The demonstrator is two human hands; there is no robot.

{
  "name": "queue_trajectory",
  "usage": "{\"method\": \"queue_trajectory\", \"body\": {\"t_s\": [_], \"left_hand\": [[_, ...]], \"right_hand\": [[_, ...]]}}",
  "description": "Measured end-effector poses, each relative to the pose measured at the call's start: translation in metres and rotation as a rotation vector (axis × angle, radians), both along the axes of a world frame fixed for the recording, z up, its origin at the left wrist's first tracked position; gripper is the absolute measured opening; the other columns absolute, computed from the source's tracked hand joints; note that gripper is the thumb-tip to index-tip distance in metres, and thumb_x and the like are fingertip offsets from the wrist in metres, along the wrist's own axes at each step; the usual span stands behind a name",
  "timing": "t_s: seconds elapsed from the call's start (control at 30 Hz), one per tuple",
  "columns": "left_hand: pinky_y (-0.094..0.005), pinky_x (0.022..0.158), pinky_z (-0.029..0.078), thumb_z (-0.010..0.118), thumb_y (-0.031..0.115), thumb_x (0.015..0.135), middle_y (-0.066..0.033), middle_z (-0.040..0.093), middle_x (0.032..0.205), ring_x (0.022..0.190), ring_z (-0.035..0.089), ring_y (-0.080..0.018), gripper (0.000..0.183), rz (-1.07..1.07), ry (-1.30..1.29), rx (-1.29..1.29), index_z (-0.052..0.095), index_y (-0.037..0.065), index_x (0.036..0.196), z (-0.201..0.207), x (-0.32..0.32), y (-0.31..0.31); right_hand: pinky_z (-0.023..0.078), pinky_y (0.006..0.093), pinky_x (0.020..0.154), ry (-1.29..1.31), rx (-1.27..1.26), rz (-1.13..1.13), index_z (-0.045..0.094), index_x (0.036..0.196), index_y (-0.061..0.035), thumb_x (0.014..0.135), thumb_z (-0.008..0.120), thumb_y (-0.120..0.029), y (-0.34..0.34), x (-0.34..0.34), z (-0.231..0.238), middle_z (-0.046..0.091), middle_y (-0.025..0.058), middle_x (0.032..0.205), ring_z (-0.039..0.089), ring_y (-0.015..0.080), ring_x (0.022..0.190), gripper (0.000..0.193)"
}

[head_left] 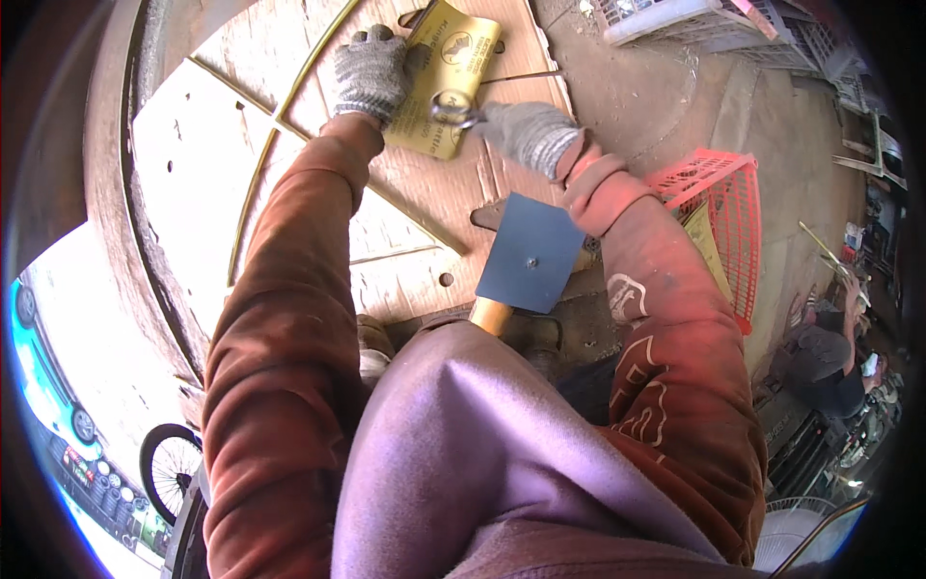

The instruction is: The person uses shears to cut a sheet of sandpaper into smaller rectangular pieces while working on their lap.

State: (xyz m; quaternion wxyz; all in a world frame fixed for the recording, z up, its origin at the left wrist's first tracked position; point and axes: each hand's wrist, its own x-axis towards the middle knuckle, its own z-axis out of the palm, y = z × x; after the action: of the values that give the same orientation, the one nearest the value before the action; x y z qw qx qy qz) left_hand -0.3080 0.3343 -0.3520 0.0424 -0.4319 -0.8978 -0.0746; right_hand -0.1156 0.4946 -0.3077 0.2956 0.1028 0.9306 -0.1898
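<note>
My left hand point(371, 75), in a grey knit glove, is at the left edge of a yellow printed metal-looking sheet point(461, 58). Its fingers look bent against that edge, and their tips are partly hidden. The sheet curves slightly over the cardboard. My right hand point(529, 133), gloved in grey too, closes round a shiny metal tool with a looped end point(451, 108), which lies over the sheet's lower right part. Motion blurs this tool, so its exact kind is unclear. Nearer to me is a blue square plate point(531, 253) with a small fastener in its middle.
Flattened cardboard point(405, 275) with holes covers the work surface. Long brass-coloured strips point(277, 124) cross on it. At right stands a red plastic basket point(745, 222) with yellow sheet inside. Grey crates point(666, 17) are at the far right; another person point(820, 352) sits at right.
</note>
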Motion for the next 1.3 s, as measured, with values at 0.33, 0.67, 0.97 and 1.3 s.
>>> {"method": "queue_trajectory", "body": {"t_s": [0.33, 0.67, 0.97, 1.3], "left_hand": [[-0.0517, 0.092, 0.052, 0.058, 0.053, 0.102, -0.0102, 0.069, 0.121, 0.108, 0.066, -0.0369, 0.049, 0.005, 0.039, 0.023, 0.077, 0.008, 0.105, -0.007, -0.004, -0.005], [-0.0520, 0.090, 0.053, 0.060, 0.050, 0.100, -0.0103, 0.071, 0.115, 0.106, 0.067, -0.0359, 0.044, 0.026, 0.032, 0.014, 0.078, 0.009, 0.102, -0.001, -0.001, 0.000], [-0.0519, 0.089, 0.053, 0.061, 0.049, 0.100, -0.0094, 0.071, 0.113, 0.105, 0.067, -0.0361, 0.042, 0.010, 0.081, 0.061, 0.078, 0.011, 0.102, -0.015, -0.004, -0.005], [-0.0518, 0.092, 0.052, 0.060, 0.051, 0.100, -0.0110, 0.070, 0.114, 0.105, 0.067, -0.0368, 0.044, 0.006, 0.060, 0.066, 0.078, 0.011, 0.103, -0.010, -0.002, -0.001]], "right_hand": [[0.054, 0.0570, 0.087, 0.223, 0.066, -0.114, 0.067, 0.119, -0.0103, 0.107, 0.050, -0.055, 0.048, -0.010, -0.038, 0.075, 0.0225, 0.103, 0.071, 0.0456, 0.097, 0.050], [0.053, 0.0580, 0.091, 0.298, -0.014, -0.256, 0.068, 0.115, -0.0077, 0.105, 0.052, -0.054, 0.079, -0.018, -0.042, 0.074, 0.0236, 0.107, 0.069, 0.0475, 0.102, 0.050], [0.054, 0.0554, 0.091, 0.184, 0.187, -0.201, 0.070, 0.127, -0.0101, 0.103, 0.055, -0.057, 0.131, -0.056, -0.043, 0.076, 0.0227, 0.110, 0.070, 0.0464, 0.105, 0.054], [0.053, 0.0584, 0.092, 0.299, 0.110, -0.162, 0.069, 0.121, -0.0106, 0.106, 0.043, -0.062, 0.095, -0.057, -0.048, 0.073, 0.0242, 0.112, 0.068, 0.0474, 0.106, 0.060]]}}
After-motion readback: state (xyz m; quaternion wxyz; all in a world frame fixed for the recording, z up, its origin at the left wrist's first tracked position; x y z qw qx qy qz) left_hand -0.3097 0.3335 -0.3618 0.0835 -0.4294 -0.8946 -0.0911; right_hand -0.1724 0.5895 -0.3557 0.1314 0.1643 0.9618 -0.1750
